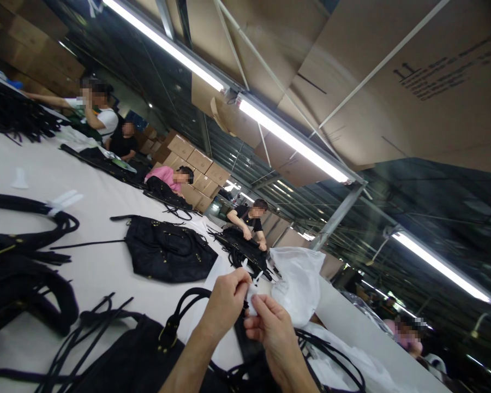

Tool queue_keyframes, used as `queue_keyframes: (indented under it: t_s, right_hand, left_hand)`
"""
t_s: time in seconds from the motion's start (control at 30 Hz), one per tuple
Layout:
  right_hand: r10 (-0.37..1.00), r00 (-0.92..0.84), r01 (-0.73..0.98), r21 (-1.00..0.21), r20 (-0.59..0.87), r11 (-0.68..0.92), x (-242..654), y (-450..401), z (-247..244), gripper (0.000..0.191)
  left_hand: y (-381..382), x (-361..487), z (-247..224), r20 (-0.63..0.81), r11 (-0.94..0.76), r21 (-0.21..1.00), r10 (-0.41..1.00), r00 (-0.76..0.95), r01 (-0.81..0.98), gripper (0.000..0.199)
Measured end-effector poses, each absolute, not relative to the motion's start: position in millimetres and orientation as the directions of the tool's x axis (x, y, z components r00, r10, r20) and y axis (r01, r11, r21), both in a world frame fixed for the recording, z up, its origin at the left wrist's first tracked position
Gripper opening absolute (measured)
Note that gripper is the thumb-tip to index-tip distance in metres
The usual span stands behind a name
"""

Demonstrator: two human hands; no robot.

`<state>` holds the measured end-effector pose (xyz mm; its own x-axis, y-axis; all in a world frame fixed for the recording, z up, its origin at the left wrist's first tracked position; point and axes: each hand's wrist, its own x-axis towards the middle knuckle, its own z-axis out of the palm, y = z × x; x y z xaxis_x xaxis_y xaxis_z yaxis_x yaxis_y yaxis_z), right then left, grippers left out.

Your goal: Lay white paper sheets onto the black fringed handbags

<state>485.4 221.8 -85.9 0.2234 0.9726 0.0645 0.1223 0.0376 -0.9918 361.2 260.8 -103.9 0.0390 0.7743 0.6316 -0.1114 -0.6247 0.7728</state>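
My left hand [226, 303] and my right hand [270, 326] meet above a black handbag [135, 355] at the bottom of the view. Both pinch a small white piece of paper or plastic [252, 297] between thumb and fingers. The bag's looped handle [179, 312] with gold fittings rises just left of my left wrist. A second black handbag [167, 251] lies flat on the white table [102, 267] further away.
Black straps and bags [20, 273] pile at the left. White plastic bags [297, 281] lie beyond my hands. Several other people work along the table's far side, one handling black straps [245, 248]. Cardboard boxes [196, 164] are stacked behind them.
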Motion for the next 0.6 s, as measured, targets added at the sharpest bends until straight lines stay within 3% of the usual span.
queue_keyframes:
  t_s: [0.17, 0.37, 0.47, 0.6]
  right_hand:
    - [0.974, 0.211, 0.072, -0.995, 0.085, 0.071, 484.5, 229.4, -86.0, 0.058]
    - [0.974, 0.227, -0.001, -1.0, -0.006, -0.006, 483.7, 232.7, -72.1, 0.061]
    - [0.984, 0.179, 0.172, -0.985, 0.019, -0.012, 489.9, 235.0, -63.0, 0.057]
    - [0.972, 0.065, 0.516, -0.842, 0.225, 0.16, 497.0, 242.1, -51.3, 0.04]
  left_hand:
    - [263.0, 360.0, -106.4, 0.648, -0.642, 0.761, 0.758, 0.068, -0.096, 0.017]
    - [266.1, 365.3, -110.6, 0.652, -0.651, 0.758, 0.755, 0.072, -0.048, 0.021]
    - [266.6, 369.4, -111.8, 0.668, -0.669, 0.743, 0.742, 0.063, -0.009, 0.022]
    - [267.4, 369.9, -113.0, 0.69, -0.692, 0.721, 0.722, 0.052, 0.049, 0.022]
